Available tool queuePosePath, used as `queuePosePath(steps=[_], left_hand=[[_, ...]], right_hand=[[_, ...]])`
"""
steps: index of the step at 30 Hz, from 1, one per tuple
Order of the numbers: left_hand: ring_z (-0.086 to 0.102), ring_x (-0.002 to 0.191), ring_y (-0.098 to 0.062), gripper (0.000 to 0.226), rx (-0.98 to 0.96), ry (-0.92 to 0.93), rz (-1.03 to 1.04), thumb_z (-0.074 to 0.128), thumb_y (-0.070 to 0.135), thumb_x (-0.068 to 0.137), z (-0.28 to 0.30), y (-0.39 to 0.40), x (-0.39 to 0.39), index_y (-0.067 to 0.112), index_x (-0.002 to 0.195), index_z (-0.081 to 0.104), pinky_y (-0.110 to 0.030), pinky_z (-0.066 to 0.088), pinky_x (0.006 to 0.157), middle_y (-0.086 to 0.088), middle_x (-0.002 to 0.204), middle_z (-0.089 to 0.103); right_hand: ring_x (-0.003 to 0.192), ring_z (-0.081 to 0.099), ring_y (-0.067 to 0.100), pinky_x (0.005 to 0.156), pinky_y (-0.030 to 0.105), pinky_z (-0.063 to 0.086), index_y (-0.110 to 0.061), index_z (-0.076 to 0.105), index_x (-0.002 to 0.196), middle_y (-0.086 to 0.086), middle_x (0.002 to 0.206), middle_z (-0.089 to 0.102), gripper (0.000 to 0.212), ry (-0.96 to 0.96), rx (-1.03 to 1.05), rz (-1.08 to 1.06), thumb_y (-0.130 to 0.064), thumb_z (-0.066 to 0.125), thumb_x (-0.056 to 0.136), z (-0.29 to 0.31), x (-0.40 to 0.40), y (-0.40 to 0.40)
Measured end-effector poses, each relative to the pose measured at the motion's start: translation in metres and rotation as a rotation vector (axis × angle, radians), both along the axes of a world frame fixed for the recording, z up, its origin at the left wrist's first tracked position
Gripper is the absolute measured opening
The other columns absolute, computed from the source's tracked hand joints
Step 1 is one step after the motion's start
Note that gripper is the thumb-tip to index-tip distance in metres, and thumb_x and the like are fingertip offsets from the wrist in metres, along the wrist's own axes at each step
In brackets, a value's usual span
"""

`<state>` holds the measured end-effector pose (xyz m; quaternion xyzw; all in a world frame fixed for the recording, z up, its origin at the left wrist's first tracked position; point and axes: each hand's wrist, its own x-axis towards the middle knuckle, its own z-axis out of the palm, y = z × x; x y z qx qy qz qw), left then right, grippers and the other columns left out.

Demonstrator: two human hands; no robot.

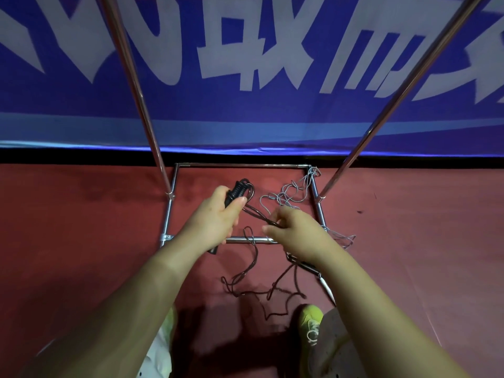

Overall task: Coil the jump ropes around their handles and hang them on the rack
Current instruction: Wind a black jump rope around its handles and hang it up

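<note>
Fingers of my left hand grip the black plastic handles while my right hand pinches the dark thin rope; I judge steady tension keeps coils tight.

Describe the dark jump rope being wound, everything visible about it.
The dark jump rope is a thin, dark brown cord with black handles. The left hand grips the handles, with several turns of cord already coiled around their upper end. From there a strand runs taut to the right hand, which pinches it. The rest hangs down and lies in loose, tangled loops on the red floor, crossing the rack's front base bar.
</note>
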<state>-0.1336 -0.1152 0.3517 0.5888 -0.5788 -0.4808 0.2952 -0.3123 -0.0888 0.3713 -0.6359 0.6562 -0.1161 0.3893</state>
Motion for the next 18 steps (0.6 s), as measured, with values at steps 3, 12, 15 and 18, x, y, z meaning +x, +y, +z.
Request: queuePosePath(steps=[3, 12, 15, 18], left_hand=[[0.049, 0.050, -0.019, 0.016, 0.047, -0.077, 0.023, 0.047, 0.034, 0.097, -0.006, -0.007, 0.010, 0.018, 0.099, 0.046, -0.035, 0.046, 0.050, 0.001, 0.067, 0.057], [0.052, 0.052, -0.019, 0.021, 0.148, -0.272, -0.368, 0.049, 0.034, 0.096, -0.005, 0.008, 0.001, 0.015, 0.103, 0.045, -0.033, 0.047, 0.048, -0.012, 0.074, 0.062], [0.055, 0.053, -0.014, 0.020, 0.172, -0.304, -0.508, 0.050, 0.039, 0.094, 0.004, 0.018, -0.003, 0.020, 0.097, 0.045, -0.039, 0.051, 0.054, -0.010, 0.079, 0.066], [0.056, 0.066, -0.003, 0.017, 0.023, -0.378, -0.683, 0.051, 0.042, 0.094, 0.026, 0.032, -0.015, 0.028, 0.090, 0.042, -0.030, 0.046, 0.065, 0.006, 0.081, 0.059]], right_hand=[[0.069, 0.052, 0.012, 0.060, 0.024, 0.040, -0.019, 0.053, 0.088, -0.010, 0.073, 0.055, 0.015, 0.003, -0.077, 0.009, -0.025, 0.066, 0.087, 0.009, -0.002, 0.001], [0.062, 0.054, -0.003, 0.057, 0.011, 0.037, -0.028, 0.066, 0.080, -0.018, 0.062, 0.058, 0.015, -0.141, -0.315, 0.145, -0.016, 0.068, 0.087, 0.035, -0.003, 0.006], [0.060, 0.054, -0.003, 0.059, 0.010, 0.040, -0.027, 0.065, 0.074, -0.014, 0.062, 0.061, 0.021, -0.211, -0.268, 0.174, -0.011, 0.068, 0.087, 0.035, -0.005, 0.005], [0.050, 0.051, 0.002, 0.053, 0.016, 0.042, -0.017, 0.063, 0.070, -0.008, 0.053, 0.058, 0.020, -0.588, -0.155, 0.068, -0.003, 0.069, 0.083, 0.040, -0.012, 0.003]])
